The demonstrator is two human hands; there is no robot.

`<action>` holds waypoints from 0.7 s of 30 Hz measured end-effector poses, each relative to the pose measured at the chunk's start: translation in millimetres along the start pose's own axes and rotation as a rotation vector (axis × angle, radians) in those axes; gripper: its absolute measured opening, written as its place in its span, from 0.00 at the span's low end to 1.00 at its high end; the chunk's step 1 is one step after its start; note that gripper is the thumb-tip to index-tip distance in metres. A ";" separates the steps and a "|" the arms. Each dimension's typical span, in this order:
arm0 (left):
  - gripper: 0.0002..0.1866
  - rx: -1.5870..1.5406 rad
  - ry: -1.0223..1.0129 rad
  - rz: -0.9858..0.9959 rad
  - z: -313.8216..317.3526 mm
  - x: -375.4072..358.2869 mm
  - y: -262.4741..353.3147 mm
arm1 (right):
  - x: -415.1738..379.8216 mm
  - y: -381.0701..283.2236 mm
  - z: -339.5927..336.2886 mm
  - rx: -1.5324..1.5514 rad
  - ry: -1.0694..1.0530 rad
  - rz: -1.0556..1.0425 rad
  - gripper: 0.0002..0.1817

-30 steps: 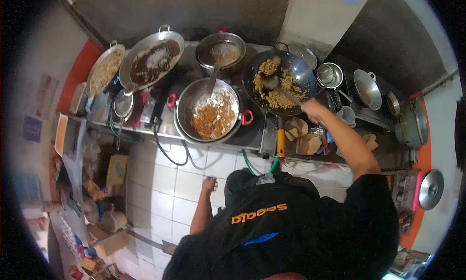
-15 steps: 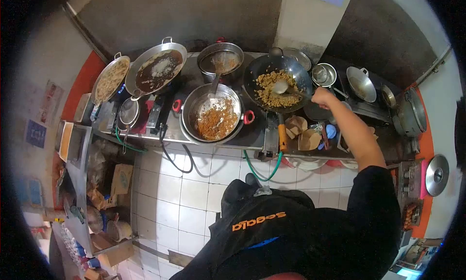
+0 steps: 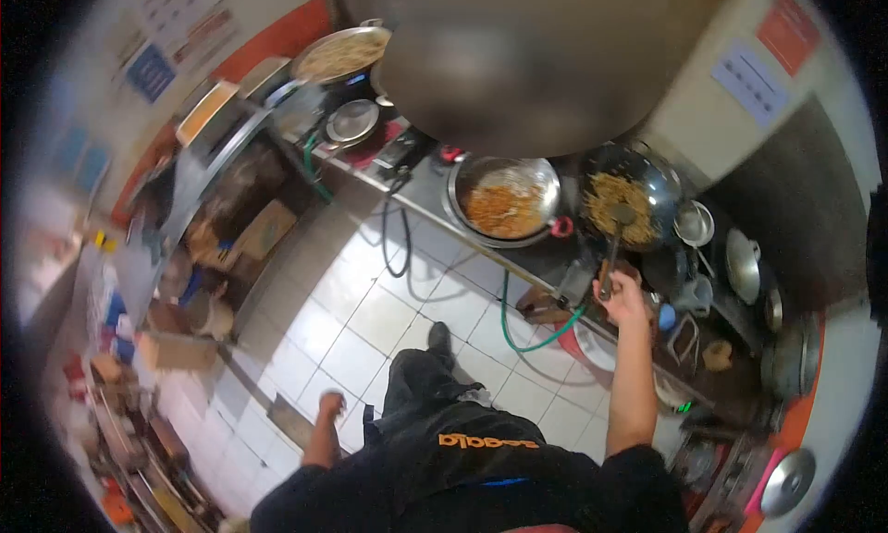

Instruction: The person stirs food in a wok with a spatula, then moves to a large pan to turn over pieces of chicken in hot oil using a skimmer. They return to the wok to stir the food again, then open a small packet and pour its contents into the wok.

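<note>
At right, my right hand (image 3: 623, 298) has its fingers closed around the handle of a ladle (image 3: 611, 256). The ladle's dark head rests on chopped, yellow-brown food (image 3: 606, 200) inside a black wok (image 3: 662, 193). My left hand (image 3: 330, 405) hangs low at left over the tiled floor, fingers curled, with nothing visible in it. Between the two hands and further up, a steel pan (image 3: 548, 183) with red handles holds orange-brown bits (image 3: 502, 209).
A large blurred grey surface (image 3: 518, 71) covers the upper middle and hides part of the stove. A wide pan of food (image 3: 344, 55) and a strainer (image 3: 352, 121) stand at upper left. Pans line the right side. A green hose (image 3: 518, 343) hangs before the counter.
The view has turned and shifted. My left hand has come into sight. The ladle's handle now points toward me, and the grey surface hides pans seen before.
</note>
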State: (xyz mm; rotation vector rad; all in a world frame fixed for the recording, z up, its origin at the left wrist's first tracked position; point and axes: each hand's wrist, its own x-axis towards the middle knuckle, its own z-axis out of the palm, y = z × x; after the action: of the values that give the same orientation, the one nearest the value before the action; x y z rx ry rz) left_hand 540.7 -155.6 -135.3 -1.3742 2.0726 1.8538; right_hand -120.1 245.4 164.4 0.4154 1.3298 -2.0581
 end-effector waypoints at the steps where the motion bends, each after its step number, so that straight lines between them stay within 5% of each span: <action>1: 0.09 -0.048 0.076 -0.146 -9.4 17.4 23.4 | -12.5 10.1 14.0 0.048 -0.007 -0.026 0.13; 3: 0.11 0.041 0.220 -0.278 -23.1 56.0 82.2 | -3.1 34.4 8.6 0.121 -0.048 0.002 0.15; 4: 0.12 0.539 0.128 -0.192 -33.4 84.5 106.7 | -2.2 44.4 5.4 0.222 -0.055 0.007 0.17; 5: 0.17 0.600 0.200 -0.090 -40.4 92.5 159.3 | -12.9 53.7 10.5 0.197 -0.059 0.023 0.17; 7: 0.21 0.440 0.276 0.254 -59.9 105.7 256.3 | -27.4 68.2 38.5 0.373 0.142 -0.050 0.22; 10: 0.16 0.235 0.150 0.516 -106.3 115.8 393.4 | -20.8 116.4 45.6 0.376 0.170 -0.105 0.24; 11: 0.17 0.304 0.139 0.701 -126.2 107.5 442.8 | 13.5 153.6 7.5 -0.192 0.002 -0.392 0.18; 12: 0.19 0.380 0.124 0.912 -144.4 115.1 481.3 | 50.4 181.4 -24.6 0.305 -0.804 -0.251 0.12; 13: 0.21 0.482 0.101 1.075 -163.6 79.4 542.8 | 53.7 209.3 -13.6 0.354 0.028 -0.250 0.06; 15: 0.17 0.725 -0.015 1.239 -185.8 49.3 629.0 | 99.3 251.0 1.8 0.275 -0.025 0.070 0.06; 16: 0.13 0.863 -0.017 1.361 -184.5 33.7 664.1 | 89.6 266.7 47.7 0.201 -0.267 0.435 0.16; 18: 0.12 0.981 -0.115 1.704 -191.7 14.7 702.6 | 85.0 280.9 176.8 -0.404 -0.339 0.533 0.19; 21: 0.12 0.263 -0.297 1.656 -246.6 0.6 671.4 | 152.2 320.9 277.4 -0.581 -0.439 0.692 0.31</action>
State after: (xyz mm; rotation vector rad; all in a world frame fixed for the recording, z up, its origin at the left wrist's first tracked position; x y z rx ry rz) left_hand 250.9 -428.7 458.9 1.0770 3.2240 1.5088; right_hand 2.3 -145.3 -24.0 0.1161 1.2106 -1.0555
